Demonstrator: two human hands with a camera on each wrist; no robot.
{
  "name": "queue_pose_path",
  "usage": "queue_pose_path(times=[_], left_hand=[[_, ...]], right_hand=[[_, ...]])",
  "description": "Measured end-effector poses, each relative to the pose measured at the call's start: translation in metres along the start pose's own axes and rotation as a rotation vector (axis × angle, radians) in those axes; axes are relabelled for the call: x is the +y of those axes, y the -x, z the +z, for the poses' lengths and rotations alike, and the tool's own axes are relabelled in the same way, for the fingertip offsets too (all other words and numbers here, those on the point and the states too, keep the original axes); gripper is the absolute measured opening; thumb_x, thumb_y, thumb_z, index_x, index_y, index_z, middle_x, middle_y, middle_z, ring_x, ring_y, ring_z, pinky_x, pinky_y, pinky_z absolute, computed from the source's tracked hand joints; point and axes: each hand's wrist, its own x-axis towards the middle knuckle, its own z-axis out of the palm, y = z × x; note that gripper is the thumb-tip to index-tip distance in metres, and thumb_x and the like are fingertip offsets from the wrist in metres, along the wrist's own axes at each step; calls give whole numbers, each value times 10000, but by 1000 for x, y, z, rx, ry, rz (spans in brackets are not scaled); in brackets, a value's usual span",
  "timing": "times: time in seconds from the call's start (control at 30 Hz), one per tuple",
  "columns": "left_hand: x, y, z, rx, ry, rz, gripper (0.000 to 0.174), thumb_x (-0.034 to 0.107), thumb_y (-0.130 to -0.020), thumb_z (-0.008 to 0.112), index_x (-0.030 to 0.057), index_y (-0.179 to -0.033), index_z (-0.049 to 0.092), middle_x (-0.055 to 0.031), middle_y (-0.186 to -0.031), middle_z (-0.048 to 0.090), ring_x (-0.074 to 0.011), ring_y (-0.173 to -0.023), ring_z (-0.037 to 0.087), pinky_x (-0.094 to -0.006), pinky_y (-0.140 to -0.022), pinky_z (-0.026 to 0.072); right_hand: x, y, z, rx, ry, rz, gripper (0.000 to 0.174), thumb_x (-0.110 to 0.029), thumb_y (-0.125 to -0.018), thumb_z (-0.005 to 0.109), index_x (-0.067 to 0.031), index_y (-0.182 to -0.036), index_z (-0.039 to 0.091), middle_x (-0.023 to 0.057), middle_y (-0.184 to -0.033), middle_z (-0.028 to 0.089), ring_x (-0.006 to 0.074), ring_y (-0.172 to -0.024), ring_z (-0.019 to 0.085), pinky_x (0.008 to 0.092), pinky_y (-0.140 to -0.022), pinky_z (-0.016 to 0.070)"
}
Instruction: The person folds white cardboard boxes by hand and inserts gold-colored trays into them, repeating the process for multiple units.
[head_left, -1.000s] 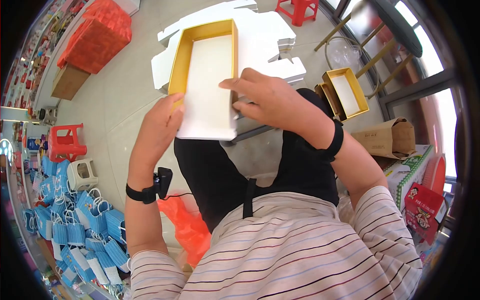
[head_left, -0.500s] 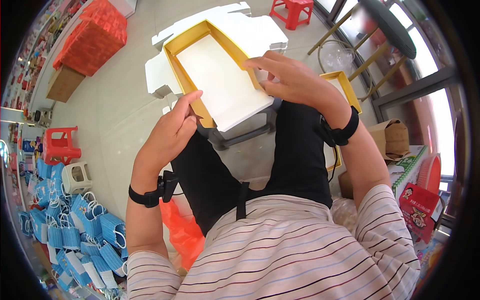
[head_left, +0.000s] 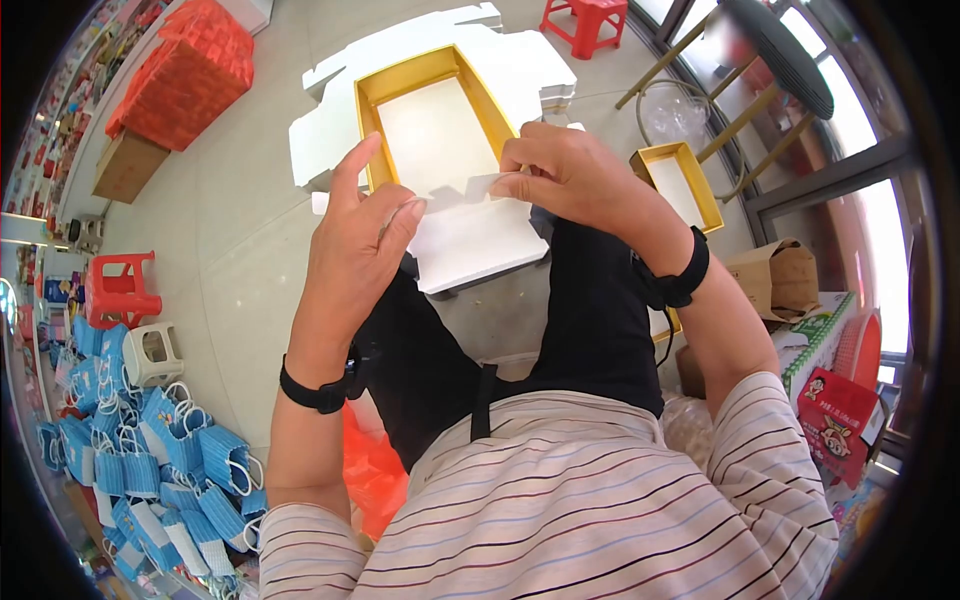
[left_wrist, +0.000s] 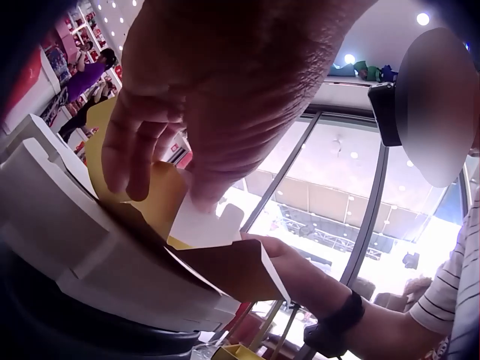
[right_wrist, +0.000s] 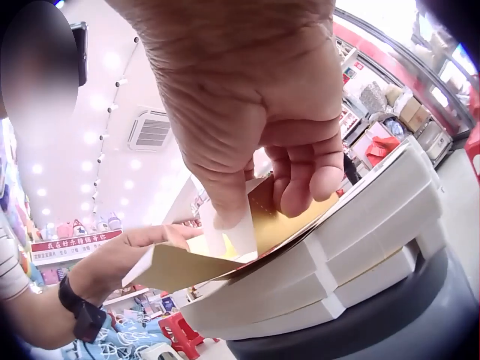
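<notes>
A box with gold walls (head_left: pixel 480 90) and a white inside floor lies on a stack of flat white card (head_left: pixel 330 135). Its near end is unfolded, with a white panel (head_left: pixel 475 245) reaching toward the body. At the near left corner the left hand (head_left: pixel 360 225) pinches a small white flap between thumb and fingers, index finger raised. The right hand (head_left: pixel 575 175) pinches the flap on the other side. In the left wrist view, the left thumb presses on the white flap (left_wrist: pixel 202 225); the right wrist view shows the right thumb on its flap (right_wrist: pixel 238 232).
A dark round seat (right_wrist: pixel 442 307) supports the card stack. Gold box parts (head_left: pixel 712 205) stand on the floor at the right, near a paper bag (head_left: pixel 785 280). Blue bags (head_left: pixel 150 450), a red stool (head_left: pixel 125 290) and a white stool (head_left: pixel 155 352) are at the left.
The box has turned straighter, and its near side walls have given way to small white flaps between the hands. Both hands moved from the side walls to these flaps.
</notes>
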Motion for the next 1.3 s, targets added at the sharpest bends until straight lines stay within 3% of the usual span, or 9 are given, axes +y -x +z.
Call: queue_pose_path(times=[0.13, 0.2, 0.27, 0.7, 0.77, 0.93, 1.03, 1.1, 1.3], left_hand=[[-1, -1, 10, -44, -105, -25, 176, 256, -1038, 686, 83, -1055, 714, -115, -1180, 675, -302, -873, 720, -397, -775, 579], [1, -2, 11, -84, -202, -35, 174, 263, -1048, 668, 92, -1034, 698, -104, -1081, 692, -307, -851, 716, -412, -742, 578], [9, -3, 13, -99, -360, -83, 205, 280, -1090, 605, 95, -1063, 690, -99, -949, 680, -326, -848, 682, -396, -730, 556], [9, -11, 34, 16, -397, 57, 209, 261, -1051, 655, 67, -973, 657, -101, -879, 672, -333, -772, 700, -436, -644, 565], [8, -12, 35, 47, -433, 132, 219, 241, -1027, 687, 60, -917, 633, -108, -843, 630, -316, -701, 692, -421, -603, 553], [9, -16, 32, 5, -448, 107, 198, 250, -1026, 691, 69, -955, 656, -99, -870, 673, -320, -759, 700, -417, -625, 558], [7, -18, 32, 6, -452, 117, 190, 244, -1016, 703, 70, -957, 656, -95, -877, 678, -315, -759, 700, -410, -632, 556], [4, -19, 33, 16, -433, 128, 189, 244, -1010, 709, 71, -957, 656, -92, -882, 681, -313, -760, 701, -406, -638, 556], [-1, -18, 35, 47, -366, 123, 183, 232, -968, 761, 81, -980, 659, -76, -927, 713, -300, -780, 712, -385, -659, 573]], right_hand=[[-8, -1, 11, 56, -6, 59, 250, -272, -1014, 737, -27, -972, 710, 105, -838, 638, 262, -768, 609, 382, -705, 485], [-10, -4, 13, 97, -220, 181, 294, -306, -1032, 705, -15, -991, 722, 179, -823, 669, 336, -775, 648, 415, -714, 511], [-12, -6, 16, 88, -243, 182, 302, -306, -1040, 697, -8, -994, 725, 182, -813, 671, 334, -756, 640, 405, -704, 509], [-12, -15, 25, 209, -30, 153, 357, -338, -1048, 671, -19, -889, 698, 190, -796, 670, 375, -737, 655, 469, -673, 500], [-12, -15, 26, 198, -52, 177, 358, -340, -1049, 668, -22, -887, 698, 187, -796, 672, 371, -742, 661, 466, -676, 504], [-8, -14, 29, 164, -43, 202, 338, -349, -1048, 668, -47, -903, 714, 169, -810, 685, 363, -746, 674, 458, -680, 519], [0, -13, 34, 179, 33, 36, 293, -354, -1041, 675, -83, -947, 732, 143, -838, 688, 352, -753, 685, 456, -684, 532], [-3, -12, 33, 169, 156, 10, 200, -266, -1016, 711, -68, -989, 719, 135, -870, 665, 343, -758, 672, 441, -674, 522], [-9, -16, 29, 72, 381, 3, 181, -300, -987, 700, -124, -991, 743, 108, -861, 690, 326, -778, 719, 443, -685, 566]])
